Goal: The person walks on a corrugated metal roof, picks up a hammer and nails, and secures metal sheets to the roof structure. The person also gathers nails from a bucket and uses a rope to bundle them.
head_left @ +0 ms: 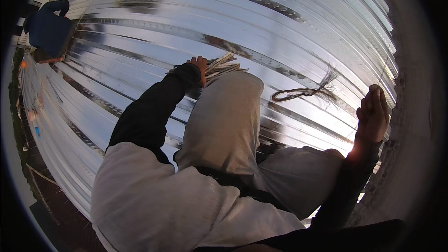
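Tan sticks (225, 67) touch the left hand's grip (199, 69), jutting out rightward.

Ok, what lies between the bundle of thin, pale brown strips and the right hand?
From strips to right hand, the head view shows a grey trouser knee, then a looped bundle of dark wiry strands on silvery ribbed metal sheeting.

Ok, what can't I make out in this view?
Head view:
- Near part of the strip bundle: behind the knee.
- Palm of the left hand: turned away.
- Lower end of the thin wire by the right hand: too fine against glare.
- What the co-worker handles: blocked by their body.
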### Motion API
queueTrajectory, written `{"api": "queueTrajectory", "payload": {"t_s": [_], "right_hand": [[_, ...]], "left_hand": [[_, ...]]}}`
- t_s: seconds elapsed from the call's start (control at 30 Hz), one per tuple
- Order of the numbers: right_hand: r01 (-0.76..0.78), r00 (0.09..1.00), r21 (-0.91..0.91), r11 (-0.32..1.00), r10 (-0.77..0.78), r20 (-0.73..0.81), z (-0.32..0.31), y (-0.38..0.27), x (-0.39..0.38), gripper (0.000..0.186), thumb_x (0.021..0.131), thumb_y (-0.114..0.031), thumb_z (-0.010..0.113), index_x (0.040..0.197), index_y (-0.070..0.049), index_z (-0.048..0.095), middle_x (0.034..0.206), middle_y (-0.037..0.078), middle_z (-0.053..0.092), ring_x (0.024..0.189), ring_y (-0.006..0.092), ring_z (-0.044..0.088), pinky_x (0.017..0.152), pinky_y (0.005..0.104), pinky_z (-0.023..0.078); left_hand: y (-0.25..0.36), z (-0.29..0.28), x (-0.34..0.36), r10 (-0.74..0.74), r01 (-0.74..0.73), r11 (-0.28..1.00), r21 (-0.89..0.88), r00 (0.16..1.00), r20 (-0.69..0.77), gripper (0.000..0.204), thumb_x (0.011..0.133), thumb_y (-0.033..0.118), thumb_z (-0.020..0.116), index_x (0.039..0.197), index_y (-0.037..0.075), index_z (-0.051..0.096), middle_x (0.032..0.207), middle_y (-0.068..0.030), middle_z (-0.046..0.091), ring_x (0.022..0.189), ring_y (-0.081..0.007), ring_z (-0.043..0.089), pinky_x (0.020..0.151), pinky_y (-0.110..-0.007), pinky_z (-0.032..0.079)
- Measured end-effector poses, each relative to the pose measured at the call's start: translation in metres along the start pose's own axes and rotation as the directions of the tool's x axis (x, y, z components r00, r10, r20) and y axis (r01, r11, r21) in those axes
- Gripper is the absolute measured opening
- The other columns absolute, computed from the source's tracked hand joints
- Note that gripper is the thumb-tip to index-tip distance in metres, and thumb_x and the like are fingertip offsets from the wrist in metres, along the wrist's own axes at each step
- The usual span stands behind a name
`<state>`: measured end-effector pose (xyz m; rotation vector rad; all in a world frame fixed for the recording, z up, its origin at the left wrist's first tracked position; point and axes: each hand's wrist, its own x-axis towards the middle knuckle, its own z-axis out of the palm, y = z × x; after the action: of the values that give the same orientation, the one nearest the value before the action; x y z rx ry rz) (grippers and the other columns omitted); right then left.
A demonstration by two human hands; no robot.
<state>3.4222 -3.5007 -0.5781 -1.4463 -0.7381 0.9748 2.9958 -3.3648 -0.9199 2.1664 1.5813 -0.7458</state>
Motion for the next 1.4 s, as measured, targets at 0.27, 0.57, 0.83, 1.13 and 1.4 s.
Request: {"api": "queueTrajectory", "payload": {"t_s": [0.27,0.57,0.83,1.13,1.4], "right_hand": [[0.069,0.983,0.023,0.997,-0.071,0.167,-0.021,0.006,0.007,0.026,0.097,-0.021,0.043,0.105,-0.001,0.058,0.065,-0.004,0.041,0.048,0.0014,0.026,0.042,0.0184,0.022],[-0.014,0.908,-0.438,0.899,0.195,0.371,-0.007,0.078,0.022,0.026,0.095,-0.02,0.044,0.096,-0.002,0.062,0.067,-0.002,0.048,0.053,0.0051,0.037,0.049,0.0219,0.034],[0.095,0.852,-0.447,0.89,0.159,0.498,0.003,0.106,0.019,0.027,0.098,-0.019,0.039,0.098,-0.001,0.059,0.062,-0.002,0.045,0.048,0.0044,0.033,0.042,0.0199,0.031],[-0.066,0.879,-0.388,0.919,0.238,0.413,-0.006,0.108,0.023,0.025,0.097,-0.017,0.04,0.1,-0.001,0.059,0.064,-0.002,0.046,0.04,0.0026,0.03,0.035,0.0204,0.025],[-0.231,0.896,-0.275,0.933,0.314,0.312,-0.015,0.108,0.034,0.024,0.097,-0.017,0.041,0.102,-0.003,0.058,0.066,-0.003,0.045,0.043,0.0021,0.03,0.036,0.0189,0.024]], "left_hand": [[0.012,-0.012,0.004,0.141,-0.148,0.987,-0.055,0.983,-0.116,0.063,0.056,0.028,0.079,0.108,0.003,0.053,0.107,-0.0142,0.058,0.099,-0.0256,0.058,0.082,-0.042,0.046],[0.04,-0.04,-0.035,0.155,-0.161,0.97,-0.185,0.987,-0.044,0.054,0.059,0.023,0.076,0.104,0.004,0.055,0.102,-0.0125,0.059,0.093,-0.0238,0.059,0.079,-0.041,0.046],[0.053,-0.049,-0.057,0.171,-0.165,0.955,-0.245,0.985,0.007,0.045,0.061,0.019,0.073,0.1,0.004,0.057,0.097,-0.011,0.06,0.088,-0.0222,0.059,0.077,-0.04,0.046],[0.064,-0.051,-0.068,0.194,-0.161,0.925,-0.343,0.979,0.063,0.036,0.064,0.014,0.07,0.096,0.004,0.058,0.092,-0.0093,0.061,0.083,-0.0203,0.06,0.074,-0.038,0.047],[0.071,-0.05,-0.079,0.22,-0.116,0.803,-0.585,0.969,0.111,0.028,0.066,0.009,0.068,0.092,0.004,0.06,0.087,-0.0078,0.062,0.078,-0.0187,0.061,0.072,-0.037,0.047]]}}
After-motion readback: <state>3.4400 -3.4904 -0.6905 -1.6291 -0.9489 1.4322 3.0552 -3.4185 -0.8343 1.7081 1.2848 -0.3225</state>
